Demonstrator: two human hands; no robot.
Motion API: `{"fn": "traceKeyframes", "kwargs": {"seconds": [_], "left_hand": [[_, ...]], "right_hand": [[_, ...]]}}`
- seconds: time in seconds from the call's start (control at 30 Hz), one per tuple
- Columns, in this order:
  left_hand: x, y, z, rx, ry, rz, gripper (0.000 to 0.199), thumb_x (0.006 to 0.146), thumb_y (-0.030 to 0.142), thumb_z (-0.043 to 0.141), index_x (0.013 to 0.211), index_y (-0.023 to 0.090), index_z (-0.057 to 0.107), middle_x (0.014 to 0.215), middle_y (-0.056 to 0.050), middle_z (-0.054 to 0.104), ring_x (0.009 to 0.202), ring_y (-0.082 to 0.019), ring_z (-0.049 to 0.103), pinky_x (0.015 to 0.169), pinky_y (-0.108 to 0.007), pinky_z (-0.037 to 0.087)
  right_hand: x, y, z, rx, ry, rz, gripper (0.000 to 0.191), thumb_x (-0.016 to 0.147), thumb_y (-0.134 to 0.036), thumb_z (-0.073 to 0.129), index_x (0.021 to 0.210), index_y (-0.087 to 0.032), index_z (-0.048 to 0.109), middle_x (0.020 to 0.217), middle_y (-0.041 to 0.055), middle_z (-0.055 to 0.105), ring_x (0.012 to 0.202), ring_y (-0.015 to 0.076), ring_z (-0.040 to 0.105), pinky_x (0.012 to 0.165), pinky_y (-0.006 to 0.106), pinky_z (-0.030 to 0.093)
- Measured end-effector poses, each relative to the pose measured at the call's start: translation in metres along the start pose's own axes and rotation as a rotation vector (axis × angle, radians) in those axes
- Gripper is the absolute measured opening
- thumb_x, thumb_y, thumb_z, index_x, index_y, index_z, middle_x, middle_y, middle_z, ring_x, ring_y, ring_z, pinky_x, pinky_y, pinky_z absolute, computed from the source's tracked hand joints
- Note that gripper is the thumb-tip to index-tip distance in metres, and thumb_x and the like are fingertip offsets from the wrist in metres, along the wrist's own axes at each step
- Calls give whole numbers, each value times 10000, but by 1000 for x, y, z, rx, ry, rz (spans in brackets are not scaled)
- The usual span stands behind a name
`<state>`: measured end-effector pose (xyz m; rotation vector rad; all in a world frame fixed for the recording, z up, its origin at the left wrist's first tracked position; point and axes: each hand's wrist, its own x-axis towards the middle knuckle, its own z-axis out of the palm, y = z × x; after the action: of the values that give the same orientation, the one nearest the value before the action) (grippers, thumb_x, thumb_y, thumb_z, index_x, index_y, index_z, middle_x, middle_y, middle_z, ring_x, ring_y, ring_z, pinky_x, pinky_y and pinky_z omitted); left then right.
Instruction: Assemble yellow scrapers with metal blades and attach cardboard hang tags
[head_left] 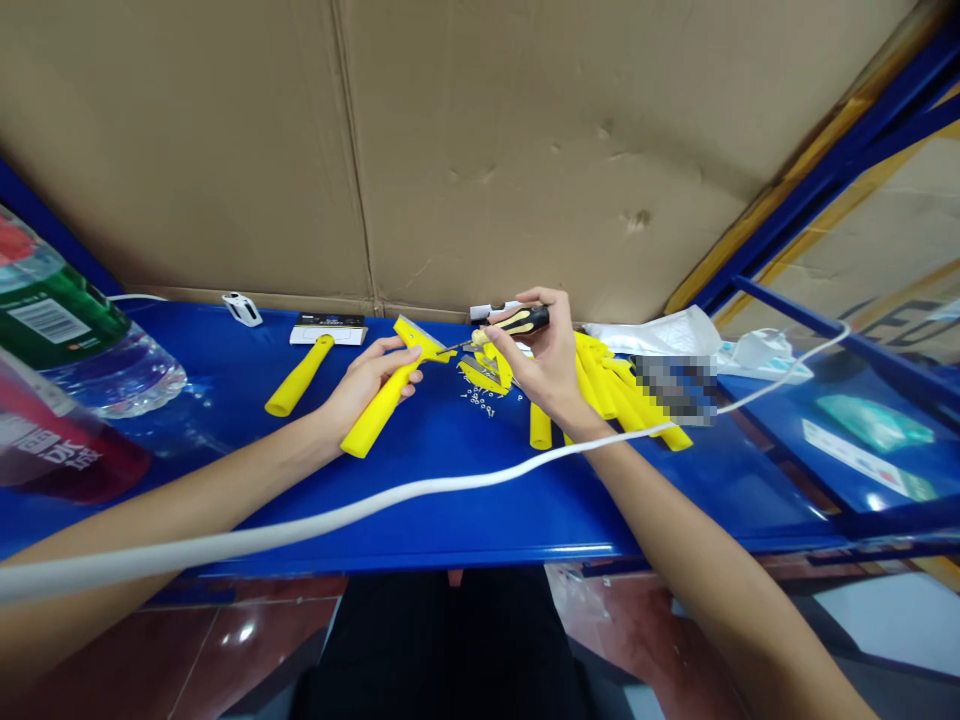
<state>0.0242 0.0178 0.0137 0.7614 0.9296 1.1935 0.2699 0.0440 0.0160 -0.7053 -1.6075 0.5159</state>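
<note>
A yellow scraper (371, 425) is held in the closed grip of the left hand (367, 385). Its handle is wrapped by the fingers, and its wide head is angled up toward the far edge of the tabletop (465, 490). A screwdriver (517, 322) with a black-and-yellow handle is held in the closed grip of the right hand (544, 355), between thumb and fingers. Its thin shaft is directed leftward, with the tip at or just beside the scraper head; whether contact is made cannot be confirmed.

A separate yellow handle (298, 375) is lying left of the left hand, well apart from it. A heap of similar yellow handles (615, 390) is lying beneath and to the right of the right hand, and part of it is obscured by a pixelated patch. Small metal fasteners (476, 400) are scattered on the tabletop between the two hands, below the scraper head.

A white cable (337, 510) is seen crossing the view in front of both forearms. A clear plastic water bottle (97, 340) is present at the left end of the tabletop. A white plastic bag (660, 335) is lying beyond the heap, near the far edge. A cardboard sheet (480, 150) is standing along the far edge.
</note>
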Motion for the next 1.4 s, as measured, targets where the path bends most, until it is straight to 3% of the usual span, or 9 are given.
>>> {"fn": "traceKeyframes", "kwargs": {"seconds": [0.23,0.33,0.5,0.77,0.9,1.07,1.17,1.3,1.4], "left_hand": [[6,-5,-5,-30,-25,33,407,852,114,899,1115,219,607,858,-26,733,593,-115,682,465,-156,494],[6,-5,-6,-37,-23,40,407,850,105,895,1117,217,608,871,-29,738,608,-117,689,469,-155,495],[1,-1,-2,9,3,10,408,846,155,919,1113,215,617,789,-18,708,547,-120,645,439,-164,470],[0,0,-2,21,19,32,435,829,159,932,1129,213,623,817,-26,724,553,-110,646,449,-159,474],[-1,-2,-3,59,2,60,434,832,184,933,1126,222,616,783,-17,719,541,-113,644,459,-162,480],[-3,-3,-3,115,-13,57,428,849,249,937,1134,221,619,699,-5,694,499,-119,622,415,-152,414],[-3,-2,-2,118,7,61,426,844,239,933,1122,218,610,708,-7,702,483,-108,605,406,-146,396],[0,1,-3,84,30,68,434,835,199,924,1112,220,592,734,-10,714,478,-99,597,412,-147,416],[2,2,-4,56,33,71,451,827,184,921,1124,220,584,741,-14,717,493,-106,611,428,-155,445]], "right_hand": [[1,3,-2,99,-85,10,569,991,-580,803,1301,-341,389,1298,75,705,1202,271,800,1073,501,662],[2,4,-2,118,-70,49,568,963,-553,836,1288,-336,424,1244,64,739,1122,265,826,1051,491,670],[4,8,-4,68,13,76,513,891,-497,906,1172,-310,520,1088,53,811,1038,259,819,952,459,676],[8,4,-9,-146,119,123,474,793,-564,963,967,-280,626,873,-15,715,779,195,716,730,388,614],[9,0,-10,-55,101,228,551,732,-605,993,896,-275,584,797,-15,713,751,244,809,634,368,624],[9,-1,-13,-71,98,320,610,742,-616,989,817,-274,490,645,-34,675,593,267,805,471,310,478],[10,3,-14,-62,72,292,535,808,-624,939,891,-273,544,774,12,768,712,264,824,576,350,593],[10,9,-12,79,-29,165,513,866,-576,893,1119,-269,568,1181,101,821,1111,268,825,944,460,682],[9,12,-11,159,-87,189,514,871,-541,902,1150,-272,565,1142,98,838,1105,274,834,1005,496,663]]}}
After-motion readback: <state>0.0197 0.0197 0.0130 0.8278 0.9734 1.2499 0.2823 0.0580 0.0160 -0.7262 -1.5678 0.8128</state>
